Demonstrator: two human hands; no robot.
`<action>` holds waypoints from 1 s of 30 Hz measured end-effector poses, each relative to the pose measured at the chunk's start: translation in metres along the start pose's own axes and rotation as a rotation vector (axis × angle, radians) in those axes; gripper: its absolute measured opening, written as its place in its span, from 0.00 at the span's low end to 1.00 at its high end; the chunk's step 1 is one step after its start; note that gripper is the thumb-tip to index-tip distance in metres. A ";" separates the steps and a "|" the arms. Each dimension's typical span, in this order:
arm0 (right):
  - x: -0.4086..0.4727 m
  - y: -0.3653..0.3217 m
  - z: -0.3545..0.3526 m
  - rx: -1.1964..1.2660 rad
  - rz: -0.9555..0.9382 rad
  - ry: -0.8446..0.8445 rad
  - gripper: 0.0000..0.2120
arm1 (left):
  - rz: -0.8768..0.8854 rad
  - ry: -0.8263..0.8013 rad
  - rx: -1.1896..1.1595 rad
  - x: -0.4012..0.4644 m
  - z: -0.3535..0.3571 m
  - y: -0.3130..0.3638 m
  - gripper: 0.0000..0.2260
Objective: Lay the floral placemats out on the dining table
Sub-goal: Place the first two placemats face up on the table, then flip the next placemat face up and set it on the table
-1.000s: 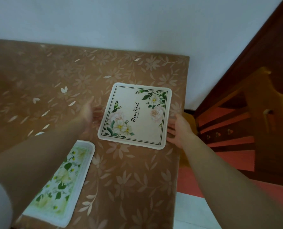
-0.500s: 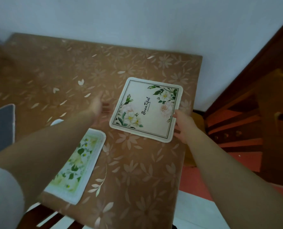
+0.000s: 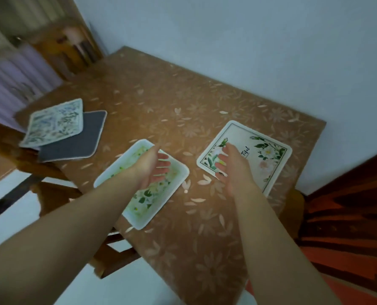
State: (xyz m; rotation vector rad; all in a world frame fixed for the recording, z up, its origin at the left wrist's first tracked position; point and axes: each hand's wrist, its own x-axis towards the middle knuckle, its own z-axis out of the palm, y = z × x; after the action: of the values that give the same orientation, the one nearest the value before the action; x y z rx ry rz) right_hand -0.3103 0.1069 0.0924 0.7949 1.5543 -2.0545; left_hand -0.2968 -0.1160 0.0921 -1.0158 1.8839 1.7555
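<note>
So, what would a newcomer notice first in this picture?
Two open hands, left and right, hover over two floral placemats: a green-flowered one and a cream one with black lettering. At the brown table's far left corner, a blue-patterned mat overlaps a dark grey one.

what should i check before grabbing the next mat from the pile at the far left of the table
1. Left hand free: ok, open, holding nothing.
2. Right hand free: ok, open over the cream square placemat with pink flowers.
3. Cream mat lies flat: ok.
4. Green-and-white floral rectangular placemat flat on the brown flower-patterned tablecloth: ok, though close to the near edge.
5. Blue-patterned placemat lies on the dark grey mat: ok, overlapping, reachable top first.
6. More mats beneath: cannot tell.
</note>
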 end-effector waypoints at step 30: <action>-0.273 0.171 0.260 0.004 -0.160 -0.171 0.17 | 0.330 0.230 -0.248 -0.239 -0.327 -0.107 0.21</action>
State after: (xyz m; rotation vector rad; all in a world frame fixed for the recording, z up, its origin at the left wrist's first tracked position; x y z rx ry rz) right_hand -0.0444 -0.1884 0.2088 0.4954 1.5622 -2.1752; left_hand 0.0055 -0.3687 0.2340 -1.0811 2.1105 2.1863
